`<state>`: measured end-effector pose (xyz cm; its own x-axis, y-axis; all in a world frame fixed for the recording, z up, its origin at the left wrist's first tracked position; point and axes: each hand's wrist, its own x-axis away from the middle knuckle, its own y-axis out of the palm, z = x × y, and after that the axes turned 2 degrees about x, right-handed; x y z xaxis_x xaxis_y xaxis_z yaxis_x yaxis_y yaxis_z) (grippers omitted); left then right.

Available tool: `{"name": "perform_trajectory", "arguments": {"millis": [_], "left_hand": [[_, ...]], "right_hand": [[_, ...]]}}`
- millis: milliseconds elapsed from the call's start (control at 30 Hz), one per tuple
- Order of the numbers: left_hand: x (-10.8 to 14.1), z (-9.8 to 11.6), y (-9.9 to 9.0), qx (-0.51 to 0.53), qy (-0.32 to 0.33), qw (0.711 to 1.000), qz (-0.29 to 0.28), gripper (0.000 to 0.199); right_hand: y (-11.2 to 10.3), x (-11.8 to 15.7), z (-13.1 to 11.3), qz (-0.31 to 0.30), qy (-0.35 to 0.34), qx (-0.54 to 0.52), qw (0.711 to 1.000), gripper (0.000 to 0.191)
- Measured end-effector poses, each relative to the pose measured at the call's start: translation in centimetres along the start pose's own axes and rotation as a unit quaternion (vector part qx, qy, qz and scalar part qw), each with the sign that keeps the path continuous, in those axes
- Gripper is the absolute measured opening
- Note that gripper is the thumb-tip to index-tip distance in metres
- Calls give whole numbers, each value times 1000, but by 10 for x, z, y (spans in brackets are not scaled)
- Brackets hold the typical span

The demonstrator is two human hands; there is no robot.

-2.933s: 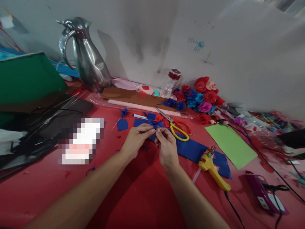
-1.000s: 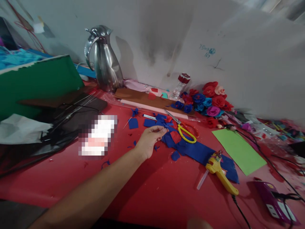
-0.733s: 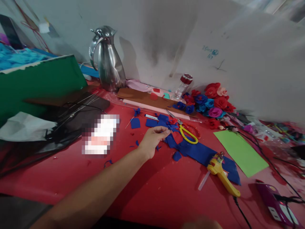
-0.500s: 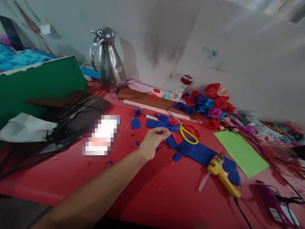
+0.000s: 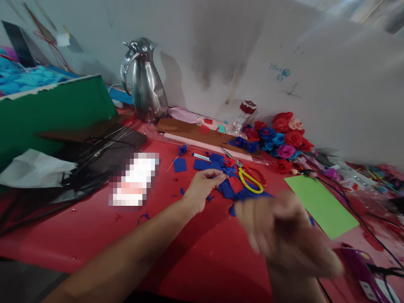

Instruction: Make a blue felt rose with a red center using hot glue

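My left hand (image 5: 203, 187) is closed in a pinch, its fingertips over blue pieces (image 5: 217, 159) of paper or felt; whatever it holds is too small to make out. Just right of those fingertips lie a red piece (image 5: 235, 184) and scissors with yellow and red handles (image 5: 251, 182). Smeared by motion, my right hand (image 5: 284, 231) hangs over the right side of the table, near the purple device (image 5: 362, 269). It covers most of a long blue strip and the spot where a yellow glue gun lay. Its fingers are too blurred to read.
A steel jug (image 5: 148, 86) stands at the back by the wall. Fabric flowers (image 5: 284, 136) are heaped at back right, beside a red-capped glass bottle (image 5: 243, 115). A green sheet (image 5: 322, 206) lies on the red table (image 5: 202, 256). A pixelated bright rectangle (image 5: 135, 179) is at left.
My right hand has come into view from the lower right, over the place of the glue gun. My left hand keeps its pinch in nearly the same place.
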<state>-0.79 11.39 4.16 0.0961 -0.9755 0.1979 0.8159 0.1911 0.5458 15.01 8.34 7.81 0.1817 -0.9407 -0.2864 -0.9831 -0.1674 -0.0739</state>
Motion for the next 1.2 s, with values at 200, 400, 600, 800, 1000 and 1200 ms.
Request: {"name": "perform_trajectory", "arguments": {"millis": [200, 400, 600, 800, 1000, 1200], "left_hand": [[1, 2, 2, 44, -11, 999, -1, 30], [3, 2, 3, 38, -24, 999, -5, 27], [2, 1, 2, 40, -23, 999, -19, 24], [2, 1, 3, 46, -39, 997, -48, 27], [2, 6, -3, -14, -34, 996, -76, 22], [-2, 7, -8, -81, 28, 991, -107, 19]], "right_hand": [[15, -26, 31, 70, 86, 16, 994, 22], [26, -23, 45, 15, 141, 11, 990, 26], [28, -25, 42, 35, 195, -78, 977, 30], [30, -30, 38, 12, 244, -150, 958, 37], [28, -29, 39, -14, 221, -145, 964, 35], [26, -28, 44, -27, 174, -90, 980, 23]]}}
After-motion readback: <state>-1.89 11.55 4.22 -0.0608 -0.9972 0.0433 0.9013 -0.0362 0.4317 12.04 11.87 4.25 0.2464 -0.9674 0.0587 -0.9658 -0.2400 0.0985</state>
